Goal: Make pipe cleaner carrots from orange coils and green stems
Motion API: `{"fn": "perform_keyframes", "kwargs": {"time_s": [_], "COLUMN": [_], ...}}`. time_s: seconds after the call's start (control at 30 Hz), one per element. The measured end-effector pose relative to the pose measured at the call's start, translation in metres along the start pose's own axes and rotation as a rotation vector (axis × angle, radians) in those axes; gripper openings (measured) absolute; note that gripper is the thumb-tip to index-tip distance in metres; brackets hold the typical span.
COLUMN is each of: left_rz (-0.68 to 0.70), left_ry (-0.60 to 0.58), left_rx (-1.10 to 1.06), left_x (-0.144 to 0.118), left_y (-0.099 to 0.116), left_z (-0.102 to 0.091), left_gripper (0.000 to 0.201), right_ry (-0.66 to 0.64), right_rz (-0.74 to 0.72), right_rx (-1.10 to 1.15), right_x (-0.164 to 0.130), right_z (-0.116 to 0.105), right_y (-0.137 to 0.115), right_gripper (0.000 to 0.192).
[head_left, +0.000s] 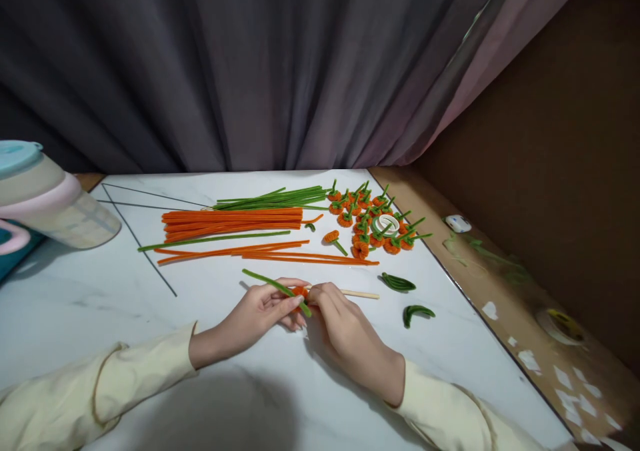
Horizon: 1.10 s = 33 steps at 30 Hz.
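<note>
Above the white marbled tabletop (200,291), I see the right hand (345,334) with fingers drawn together around a slim, pale wooden stick (363,295), fingertips partly hidden. The left hand (270,304) clamps a fuzzy green chenille stem (270,280) under its thumb, with a small orange chenille coil (301,292) behind it, between both hands. I'd judge the stick light and stiff, the stem bendy, the coil soft and crushable; I'd pinch its rim lightly.
</note>
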<state>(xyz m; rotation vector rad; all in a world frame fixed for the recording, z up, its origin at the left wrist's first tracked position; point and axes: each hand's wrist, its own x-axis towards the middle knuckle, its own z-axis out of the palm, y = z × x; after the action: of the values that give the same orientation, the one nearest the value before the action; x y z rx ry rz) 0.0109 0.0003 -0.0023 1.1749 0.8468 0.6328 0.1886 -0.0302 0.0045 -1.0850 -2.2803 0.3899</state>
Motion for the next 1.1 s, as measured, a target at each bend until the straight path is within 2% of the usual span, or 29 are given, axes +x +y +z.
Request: {"fn": "perform_keyframes", "kwargs": {"time_s": [0.1,0.27,0.43,0.6,0.7,0.8,0.87,0.97,1.03,1.1], "left_rz": [0.010,0.012,0.016,0.031,0.024,0.018,0.026,0.088,0.162,0.229], "left_ry": [-0.029,-0.019,-0.019,-0.008,-0.012,0.006,0.037,0.091,0.116,0.136], "left_rx": [-0.021,-0.017,0.059,0.171,0.130,0.026,-0.013,0.020,0.109,0.239], "left_x": [0.000,-0.001,-0.002,-0.003,-0.002,-0.001,-0.001,-0.002,-0.003,-0.004], "left_y": [-0.001,-0.001,-0.002,-0.002,-0.001,-0.001,-0.003,-0.005,-0.006,-0.007], "left_z": [-0.001,-0.001,0.000,0.000,0.001,0.000,0.000,0.000,0.000,0.000], "left_gripper": [0.043,0.041,0.045,0.041,0.041,0.041,0.040,0.033,0.028,0.026], "right_ry": [0.015,0.000,0.039,0.007,0.003,0.032,-0.006,-0.123,-0.145,-0.133], "right_rz": [-0.022,-0.041,-0.093,-0.132,-0.113,0.075,0.313,0.643,0.739,0.766], "right_rx": [-0.040,0.021,0.033,-0.019,0.039,0.271,0.493,0.883,1.076,1.173], "right_x": [0.000,0.001,0.002,0.002,0.003,0.005,0.006,0.008,0.009,0.010], "right_z": [-0.002,-0.006,-0.006,-0.005,-0.006,-0.010,-0.012,-0.013,-0.012,-0.011], "right_y": [0.000,0.000,0.002,0.003,0.004,0.005,0.005,0.004,0.002,0.000], "right_gripper": [0.025,0.024,0.027,0.025,0.023,0.017,0.016,0.024,0.031,0.036]}}
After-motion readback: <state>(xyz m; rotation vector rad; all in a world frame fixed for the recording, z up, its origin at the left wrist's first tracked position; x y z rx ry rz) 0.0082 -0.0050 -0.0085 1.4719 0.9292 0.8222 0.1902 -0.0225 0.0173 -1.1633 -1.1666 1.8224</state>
